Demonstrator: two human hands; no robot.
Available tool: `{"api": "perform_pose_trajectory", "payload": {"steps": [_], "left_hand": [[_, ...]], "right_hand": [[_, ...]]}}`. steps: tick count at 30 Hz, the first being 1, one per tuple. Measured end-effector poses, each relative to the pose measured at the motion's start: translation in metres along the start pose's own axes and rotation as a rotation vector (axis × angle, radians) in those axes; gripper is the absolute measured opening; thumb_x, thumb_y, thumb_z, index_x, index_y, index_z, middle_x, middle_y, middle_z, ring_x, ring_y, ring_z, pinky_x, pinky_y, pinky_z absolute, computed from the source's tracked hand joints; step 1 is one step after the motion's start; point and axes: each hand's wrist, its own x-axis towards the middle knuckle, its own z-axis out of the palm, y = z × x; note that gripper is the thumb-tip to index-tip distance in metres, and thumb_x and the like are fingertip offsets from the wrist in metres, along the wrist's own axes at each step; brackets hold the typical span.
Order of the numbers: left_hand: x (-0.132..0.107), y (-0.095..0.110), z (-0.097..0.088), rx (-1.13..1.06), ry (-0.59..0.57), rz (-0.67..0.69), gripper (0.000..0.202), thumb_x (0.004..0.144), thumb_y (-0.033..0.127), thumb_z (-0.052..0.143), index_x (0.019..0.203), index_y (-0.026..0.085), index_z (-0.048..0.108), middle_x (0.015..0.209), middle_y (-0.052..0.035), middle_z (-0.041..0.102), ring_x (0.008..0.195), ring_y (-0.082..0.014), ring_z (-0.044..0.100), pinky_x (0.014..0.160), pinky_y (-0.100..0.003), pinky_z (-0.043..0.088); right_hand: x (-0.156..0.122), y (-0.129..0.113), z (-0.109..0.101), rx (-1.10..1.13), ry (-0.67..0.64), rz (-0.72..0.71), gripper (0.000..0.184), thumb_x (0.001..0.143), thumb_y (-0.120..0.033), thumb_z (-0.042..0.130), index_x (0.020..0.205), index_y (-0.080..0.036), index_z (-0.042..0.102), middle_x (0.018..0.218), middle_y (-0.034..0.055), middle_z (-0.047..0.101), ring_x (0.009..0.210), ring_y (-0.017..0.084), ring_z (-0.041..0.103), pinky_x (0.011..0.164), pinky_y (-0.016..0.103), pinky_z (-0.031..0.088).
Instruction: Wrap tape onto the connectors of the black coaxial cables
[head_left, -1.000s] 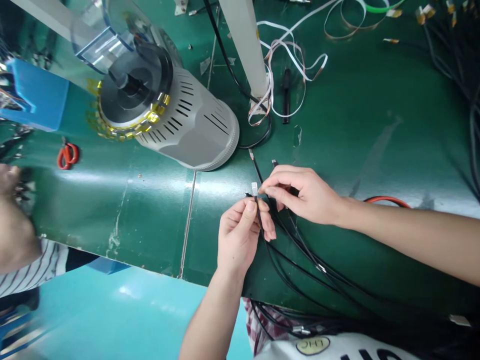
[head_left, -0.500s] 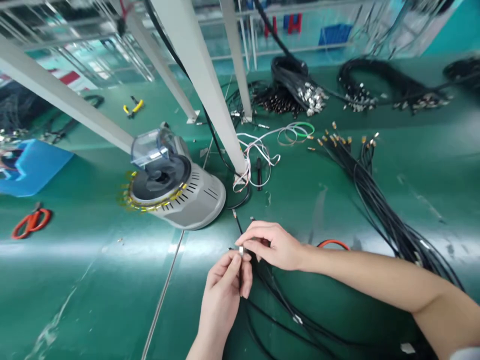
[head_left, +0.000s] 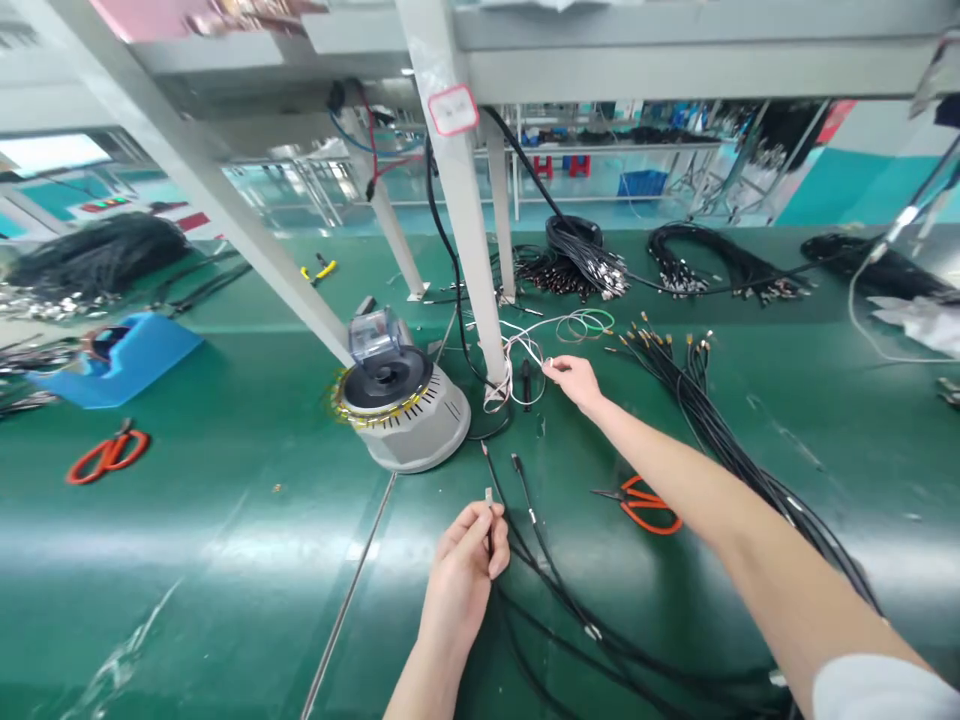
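My left hand (head_left: 471, 560) is closed around the end of a black cable, and its flat metal plug (head_left: 489, 496) points up past the fingertips. Further forward, my right hand (head_left: 574, 380) pinches at the loose white wire (head_left: 531, 345) by the foot of the post. A black marker-like stick (head_left: 526, 385) lies just left of these fingers. On the bench beyond my left hand are two more black cable ends, one with a black plug (head_left: 517, 464). Their cables run down to the lower right.
A grey round tape dispenser (head_left: 420, 430) stands left of the white post (head_left: 472, 230). Orange-handled scissors (head_left: 109, 455) lie far left, orange-handled snips (head_left: 649, 505) under my right forearm. A black cable bundle (head_left: 720, 430) stretches along the right. A blue holder (head_left: 150, 355) sits left.
My right hand has left the plug at my left hand and moved forward to the white wire. My left hand still holds the cable. The view has tilted up, uncovering the snips.
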Motion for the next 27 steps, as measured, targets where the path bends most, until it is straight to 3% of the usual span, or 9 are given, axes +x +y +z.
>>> {"api": "perform_pose_trajectory", "payload": {"steps": [4, 8, 11, 14, 15, 17, 19, 22, 27], "left_hand": [[-0.005, -0.002, -0.001, 0.004, -0.041, -0.001, 0.024, 0.083, 0.034, 0.073, 0.089, 0.013, 0.061, 0.063, 0.0018, 0.050, 0.043, -0.0041, 0.036, 0.044, -0.019, 0.024], [-0.025, 0.004, 0.003, -0.001, -0.056, 0.032, 0.025, 0.084, 0.035, 0.071, 0.088, 0.013, 0.059, 0.061, 0.0042, 0.044, 0.042, -0.0025, 0.029, 0.043, -0.019, 0.019], [-0.055, 0.013, 0.013, 0.005, -0.062, 0.076, 0.022, 0.089, 0.033, 0.067, 0.085, 0.014, 0.057, 0.062, 0.0049, 0.039, 0.045, -0.0030, 0.026, 0.045, -0.020, 0.018], [-0.091, 0.017, 0.030, 0.056, -0.066, 0.116, 0.018, 0.092, 0.029, 0.065, 0.082, 0.015, 0.057, 0.062, 0.0057, 0.035, 0.048, -0.0037, 0.024, 0.047, -0.021, 0.017], [-0.102, 0.017, 0.036, 0.081, -0.067, 0.131, 0.016, 0.091, 0.028, 0.066, 0.084, 0.015, 0.059, 0.062, 0.0056, 0.036, 0.049, -0.0037, 0.023, 0.047, -0.021, 0.017], [-0.121, 0.012, 0.048, 0.165, -0.061, 0.168, 0.013, 0.088, 0.027, 0.069, 0.092, 0.016, 0.064, 0.066, 0.0044, 0.040, 0.050, -0.0037, 0.023, 0.048, -0.022, 0.017], [-0.134, 0.004, 0.058, 0.307, -0.054, 0.216, 0.020, 0.085, 0.028, 0.072, 0.102, 0.017, 0.069, 0.069, 0.0032, 0.044, 0.053, -0.0049, 0.027, 0.049, -0.022, 0.019], [-0.147, -0.007, 0.065, 0.570, -0.057, 0.244, 0.028, 0.086, 0.032, 0.071, 0.111, 0.019, 0.071, 0.064, 0.0033, 0.044, 0.057, -0.0084, 0.033, 0.052, -0.023, 0.026], [-0.161, -0.011, 0.058, 0.853, -0.004, 0.231, 0.021, 0.089, 0.035, 0.066, 0.084, 0.015, 0.070, 0.067, 0.0006, 0.056, 0.061, -0.0100, 0.039, 0.057, -0.024, 0.031]], "right_hand": [[-0.013, -0.018, -0.011, 0.188, 0.095, 0.020, 0.024, 0.096, -0.033, 0.061, 0.106, -0.012, 0.064, 0.100, 0.0054, 0.066, 0.083, 0.015, 0.065, 0.074, 0.033, 0.057], [-0.032, -0.049, -0.068, 0.381, 0.252, -0.002, 0.025, 0.095, -0.036, 0.061, 0.102, -0.012, 0.063, 0.090, 0.0047, 0.068, 0.069, 0.010, 0.063, 0.057, 0.021, 0.051], [-0.070, -0.073, -0.111, 0.476, 0.230, -0.052, 0.024, 0.091, -0.038, 0.066, 0.101, -0.017, 0.064, 0.088, 0.0033, 0.071, 0.064, 0.006, 0.060, 0.051, 0.014, 0.044], [-0.143, -0.090, -0.125, 0.466, 0.018, -0.046, 0.029, 0.075, -0.035, 0.081, 0.094, -0.016, 0.068, 0.083, 0.0040, 0.073, 0.059, 0.007, 0.061, 0.054, 0.017, 0.048], [-0.172, -0.093, -0.124, 0.413, -0.145, -0.012, 0.031, 0.067, -0.031, 0.086, 0.088, -0.013, 0.070, 0.077, 0.0059, 0.073, 0.053, 0.009, 0.060, 0.052, 0.020, 0.049], [-0.229, -0.098, -0.115, 0.190, -0.635, 0.058, 0.027, 0.075, -0.034, 0.080, 0.089, -0.013, 0.072, 0.077, 0.0065, 0.074, 0.054, 0.012, 0.065, 0.055, 0.023, 0.052], [-0.273, -0.104, -0.105, 0.055, -0.797, 0.033, 0.022, 0.082, -0.034, 0.074, 0.090, -0.014, 0.074, 0.077, 0.0051, 0.074, 0.057, 0.013, 0.067, 0.059, 0.024, 0.053], [-0.306, -0.111, -0.099, -0.041, -0.851, -0.049, 0.018, 0.088, -0.031, 0.066, 0.091, -0.017, 0.076, 0.075, 0.0020, 0.073, 0.061, 0.013, 0.068, 0.063, 0.023, 0.053], [-0.311, -0.110, -0.106, -0.093, -0.887, -0.057, 0.017, 0.089, -0.031, 0.065, 0.096, -0.020, 0.076, 0.077, 0.0007, 0.073, 0.069, 0.014, 0.070, 0.067, 0.023, 0.053]]}}
